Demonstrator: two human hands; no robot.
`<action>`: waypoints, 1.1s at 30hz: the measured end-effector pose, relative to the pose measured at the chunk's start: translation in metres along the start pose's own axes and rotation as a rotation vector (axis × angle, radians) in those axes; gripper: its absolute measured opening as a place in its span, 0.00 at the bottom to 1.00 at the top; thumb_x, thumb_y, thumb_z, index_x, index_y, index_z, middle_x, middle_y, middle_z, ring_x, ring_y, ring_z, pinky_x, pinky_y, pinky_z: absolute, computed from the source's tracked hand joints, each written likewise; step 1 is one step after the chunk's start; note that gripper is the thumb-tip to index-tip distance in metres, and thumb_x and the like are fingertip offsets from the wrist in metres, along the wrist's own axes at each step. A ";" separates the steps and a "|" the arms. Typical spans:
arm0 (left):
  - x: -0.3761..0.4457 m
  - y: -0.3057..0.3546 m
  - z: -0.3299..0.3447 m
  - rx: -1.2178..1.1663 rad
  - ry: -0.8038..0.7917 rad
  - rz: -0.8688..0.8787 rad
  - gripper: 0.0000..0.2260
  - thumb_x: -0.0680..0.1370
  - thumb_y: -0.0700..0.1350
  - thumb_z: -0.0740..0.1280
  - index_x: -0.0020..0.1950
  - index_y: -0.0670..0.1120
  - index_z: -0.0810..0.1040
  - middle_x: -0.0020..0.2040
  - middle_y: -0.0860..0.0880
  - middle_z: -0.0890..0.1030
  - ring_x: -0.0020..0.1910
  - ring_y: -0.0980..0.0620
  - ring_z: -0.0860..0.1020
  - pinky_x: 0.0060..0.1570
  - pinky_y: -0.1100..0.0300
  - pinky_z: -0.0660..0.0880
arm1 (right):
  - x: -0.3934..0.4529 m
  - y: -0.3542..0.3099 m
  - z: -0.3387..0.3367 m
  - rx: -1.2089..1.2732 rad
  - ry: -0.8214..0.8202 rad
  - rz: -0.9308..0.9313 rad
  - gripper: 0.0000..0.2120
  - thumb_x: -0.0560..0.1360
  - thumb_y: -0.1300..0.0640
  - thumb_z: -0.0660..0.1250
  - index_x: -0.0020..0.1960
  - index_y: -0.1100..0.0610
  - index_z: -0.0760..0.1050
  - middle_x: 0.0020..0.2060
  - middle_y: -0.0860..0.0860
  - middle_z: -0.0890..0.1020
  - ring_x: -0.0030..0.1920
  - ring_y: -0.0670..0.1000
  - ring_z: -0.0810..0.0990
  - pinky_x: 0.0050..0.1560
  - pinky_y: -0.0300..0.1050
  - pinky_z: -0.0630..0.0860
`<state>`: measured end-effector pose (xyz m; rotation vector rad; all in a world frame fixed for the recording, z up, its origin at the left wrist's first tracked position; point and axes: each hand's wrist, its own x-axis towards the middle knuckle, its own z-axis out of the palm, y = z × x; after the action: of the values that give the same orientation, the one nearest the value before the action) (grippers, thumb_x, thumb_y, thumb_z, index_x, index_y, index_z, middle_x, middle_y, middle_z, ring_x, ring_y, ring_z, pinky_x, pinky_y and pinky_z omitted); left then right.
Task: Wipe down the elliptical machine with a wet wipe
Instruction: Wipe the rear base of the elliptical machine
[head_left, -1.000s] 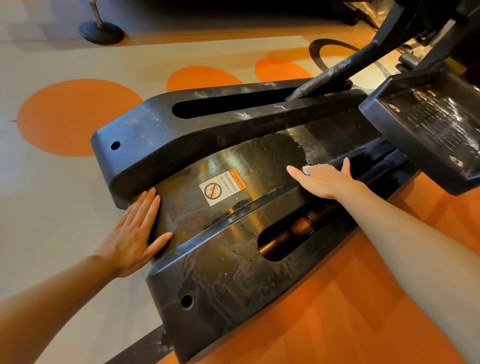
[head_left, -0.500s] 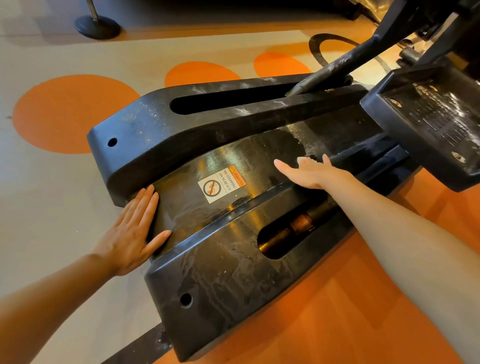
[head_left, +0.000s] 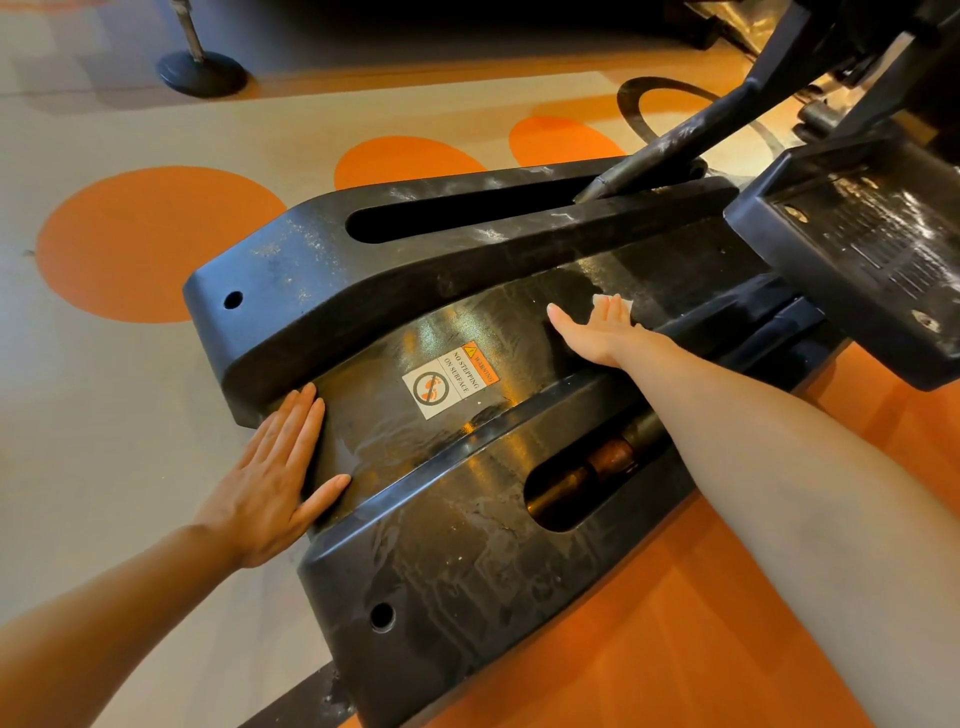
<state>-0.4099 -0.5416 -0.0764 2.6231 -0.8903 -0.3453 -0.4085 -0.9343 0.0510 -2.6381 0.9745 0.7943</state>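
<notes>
A small white wet wipe (head_left: 618, 303) lies on the glossy, streaked centre panel of the black plastic elliptical machine base (head_left: 415, 270), mostly hidden under the right hand (head_left: 597, 330), only its edge showing past the fingertips. That hand presses flat on it, fingers straight and close together, thumb out to the side. The left hand (head_left: 275, 473) rests flat on the panel's near end, fingers together, thumb spread. Between the hands sits a white and orange warning sticker (head_left: 451, 379). The black ribbed foot pedal (head_left: 857, 249) stands at right, over tan flooring with orange circles (head_left: 145, 244)
</notes>
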 end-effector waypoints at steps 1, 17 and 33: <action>0.000 -0.001 0.000 0.002 0.002 0.004 0.42 0.73 0.76 0.37 0.79 0.52 0.35 0.79 0.56 0.34 0.77 0.57 0.34 0.76 0.56 0.40 | 0.002 0.000 0.000 0.010 -0.005 0.006 0.47 0.75 0.26 0.41 0.79 0.58 0.35 0.78 0.56 0.35 0.78 0.58 0.35 0.76 0.59 0.39; -0.002 -0.004 0.008 -0.025 0.067 0.040 0.38 0.78 0.72 0.44 0.81 0.53 0.37 0.81 0.56 0.37 0.79 0.56 0.37 0.76 0.61 0.35 | 0.039 -0.016 -0.010 0.189 0.052 -0.120 0.42 0.77 0.28 0.39 0.80 0.54 0.36 0.79 0.51 0.36 0.77 0.55 0.32 0.76 0.58 0.33; -0.001 -0.005 0.006 -0.020 0.025 0.000 0.40 0.76 0.74 0.41 0.80 0.52 0.37 0.80 0.58 0.35 0.78 0.58 0.35 0.76 0.52 0.44 | 0.036 -0.035 0.002 0.170 0.079 -0.285 0.40 0.79 0.30 0.45 0.81 0.53 0.39 0.79 0.51 0.38 0.78 0.52 0.33 0.75 0.59 0.31</action>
<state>-0.4099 -0.5390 -0.0836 2.6029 -0.8744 -0.3195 -0.3639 -0.9262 0.0301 -2.5944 0.6304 0.5207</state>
